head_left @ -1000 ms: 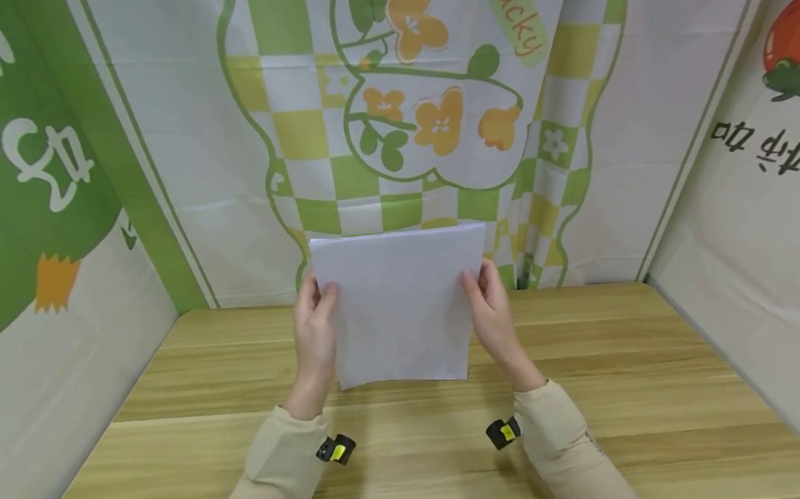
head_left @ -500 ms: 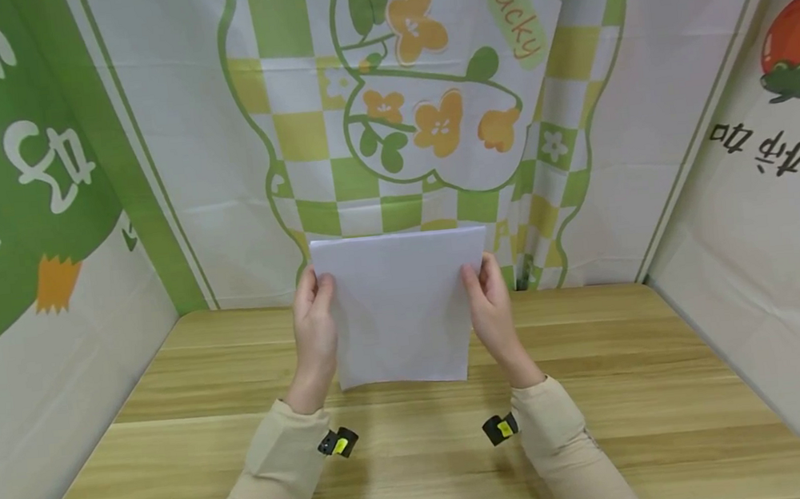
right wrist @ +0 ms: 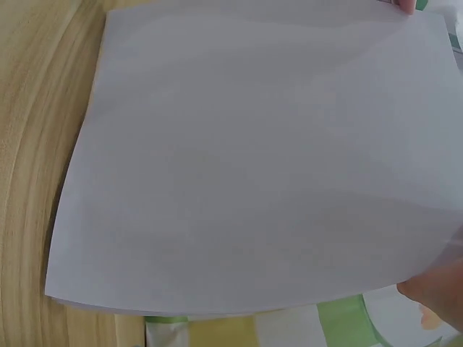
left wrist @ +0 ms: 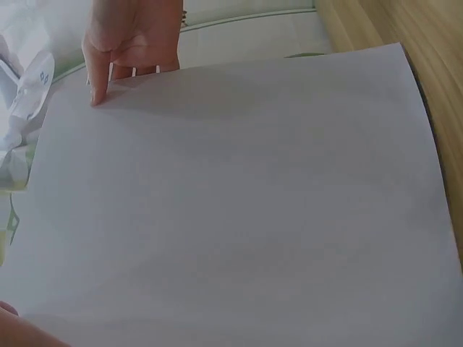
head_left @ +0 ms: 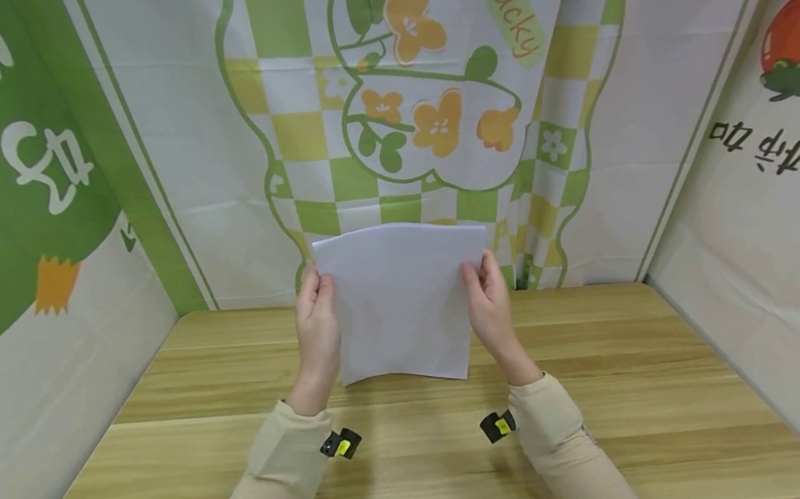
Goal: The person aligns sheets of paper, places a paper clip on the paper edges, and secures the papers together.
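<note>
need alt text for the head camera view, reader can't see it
A person's left hand and right hand grip white paper by its sides at a wooden table. The paper's top edge bows upward; behind hangs a checked, flowered backdrop printed with "Lucky".

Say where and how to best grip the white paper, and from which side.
I'd pinch the white paper at both side edges, just below the top corners, coming in from left and right. It's thin and broad, and its top and bottom edges bow, so opposed pinches should steady it best. The left hand and right hand hold it there, thumbs in front.
</note>
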A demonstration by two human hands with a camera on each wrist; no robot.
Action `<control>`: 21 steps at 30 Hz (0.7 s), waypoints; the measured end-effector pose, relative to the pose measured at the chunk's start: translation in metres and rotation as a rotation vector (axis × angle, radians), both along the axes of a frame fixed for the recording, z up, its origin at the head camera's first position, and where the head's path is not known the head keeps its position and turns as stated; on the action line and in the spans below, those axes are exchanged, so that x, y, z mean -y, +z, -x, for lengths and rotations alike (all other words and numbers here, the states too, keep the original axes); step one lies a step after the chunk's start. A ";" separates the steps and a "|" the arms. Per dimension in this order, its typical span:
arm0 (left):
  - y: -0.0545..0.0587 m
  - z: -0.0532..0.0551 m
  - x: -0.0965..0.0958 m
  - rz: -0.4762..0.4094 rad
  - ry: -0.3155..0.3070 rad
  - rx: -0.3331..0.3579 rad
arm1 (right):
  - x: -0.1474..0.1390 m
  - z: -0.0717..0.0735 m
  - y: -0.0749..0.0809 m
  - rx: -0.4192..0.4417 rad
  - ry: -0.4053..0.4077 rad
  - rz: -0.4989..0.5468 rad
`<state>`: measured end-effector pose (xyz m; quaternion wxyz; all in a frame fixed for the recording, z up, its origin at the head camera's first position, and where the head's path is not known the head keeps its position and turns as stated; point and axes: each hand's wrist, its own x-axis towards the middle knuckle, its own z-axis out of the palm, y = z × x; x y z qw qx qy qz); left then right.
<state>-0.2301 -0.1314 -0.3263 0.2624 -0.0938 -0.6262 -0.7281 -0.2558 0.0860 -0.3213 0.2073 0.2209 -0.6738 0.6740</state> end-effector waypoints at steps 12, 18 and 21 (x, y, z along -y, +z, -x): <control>0.007 -0.006 -0.003 -0.024 -0.004 0.017 | -0.006 0.017 -0.013 -0.066 -0.016 0.003; 0.003 -0.004 -0.002 -0.003 0.001 0.010 | -0.005 0.018 -0.016 -0.028 -0.007 0.016; 0.001 -0.002 -0.001 0.002 0.008 0.011 | -0.005 0.019 -0.018 -0.004 -0.001 0.032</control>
